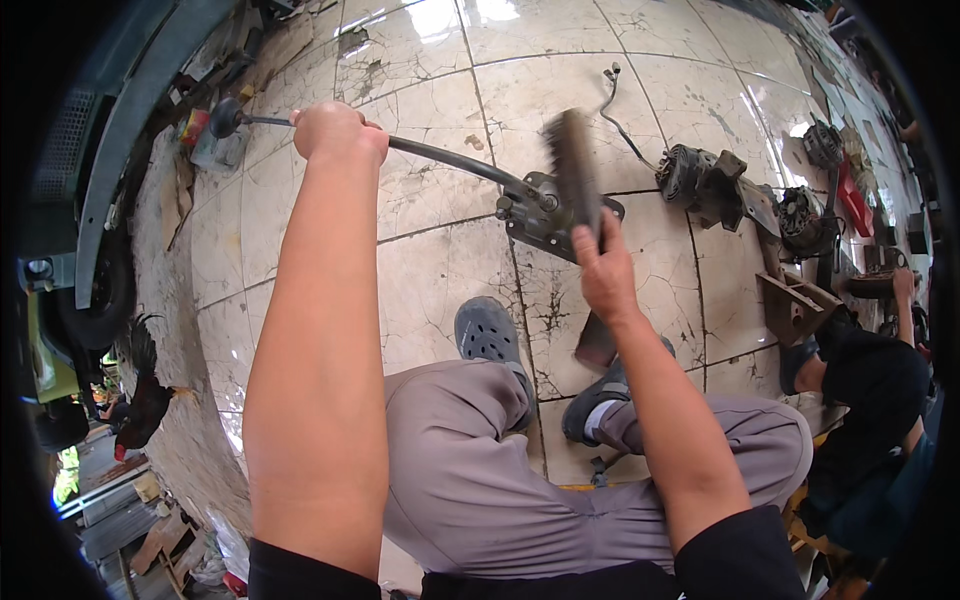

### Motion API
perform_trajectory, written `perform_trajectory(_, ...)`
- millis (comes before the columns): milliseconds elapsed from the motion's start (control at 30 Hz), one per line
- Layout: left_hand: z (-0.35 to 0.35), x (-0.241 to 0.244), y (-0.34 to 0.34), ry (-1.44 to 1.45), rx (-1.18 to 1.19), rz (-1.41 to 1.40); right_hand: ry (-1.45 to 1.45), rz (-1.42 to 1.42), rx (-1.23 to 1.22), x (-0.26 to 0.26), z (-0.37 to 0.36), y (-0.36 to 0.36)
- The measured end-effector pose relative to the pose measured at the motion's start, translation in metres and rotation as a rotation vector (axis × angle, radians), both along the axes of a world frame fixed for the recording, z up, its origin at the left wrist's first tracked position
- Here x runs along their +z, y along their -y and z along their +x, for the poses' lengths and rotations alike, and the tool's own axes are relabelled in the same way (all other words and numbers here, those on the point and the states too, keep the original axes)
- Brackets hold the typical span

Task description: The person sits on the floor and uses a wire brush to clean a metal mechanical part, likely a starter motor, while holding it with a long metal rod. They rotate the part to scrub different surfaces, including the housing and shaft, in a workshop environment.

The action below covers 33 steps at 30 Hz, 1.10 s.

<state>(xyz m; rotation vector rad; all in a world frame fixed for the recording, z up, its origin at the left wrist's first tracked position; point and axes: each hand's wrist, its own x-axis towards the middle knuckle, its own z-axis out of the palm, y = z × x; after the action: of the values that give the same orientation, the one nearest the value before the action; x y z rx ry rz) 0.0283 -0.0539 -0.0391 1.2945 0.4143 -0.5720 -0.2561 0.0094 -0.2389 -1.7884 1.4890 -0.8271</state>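
Note:
My left hand (339, 135) is closed around a long, slightly curved gear shift lever (450, 159) with a round black knob (224, 118) beyond the fist. The lever's other end joins a dark metal housing with a flat, holed plate (536, 232) on the tiled floor. My right hand (609, 274) grips a brush (574, 161), blurred, over the housing; its bristles face left. Whether they touch the metal I cannot tell. Below my right hand, a dark tapered object (595, 341) lies beside my shoe, partly hidden by the hand and forearm.
An alternator with a bracket (690, 176) and a cable (619, 112) lie to the right. Beyond are another alternator (801, 214) and metal parts. A co-worker's hand (904, 283) is at far right. A rooster (146, 397) stands at left, below a vehicle (112, 150).

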Motion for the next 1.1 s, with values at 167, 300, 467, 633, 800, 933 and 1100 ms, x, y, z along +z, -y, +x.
perform_trajectory(167,0.023,-0.013,-0.016,0.154,-0.035,-0.009,0.015,0.781,-0.244,0.047,0.008,0.016)
perform_trajectory(300,0.021,-0.015,-0.002,0.153,-0.052,-0.018,0.052,0.197,0.007,0.023,0.006,-0.007)
perform_trajectory(467,0.029,-0.014,-0.012,0.142,-0.095,-0.009,-0.105,0.496,-0.083,0.029,-0.005,0.0)
perform_trajectory(633,0.021,-0.016,-0.006,0.137,-0.091,-0.047,-0.051,0.361,-0.017,0.028,0.025,-0.018)
perform_trajectory(800,0.032,-0.016,-0.014,0.15,-0.084,0.018,0.019,0.369,0.008,0.055,0.036,-0.004)
perform_trajectory(933,0.024,-0.019,-0.021,0.021,0.024,0.129,-0.089,0.377,0.091,0.043,0.029,-0.01)
perform_trajectory(1100,0.049,-0.038,-0.034,0.075,0.048,0.137,-0.197,0.451,0.06,0.029,-0.012,0.024)
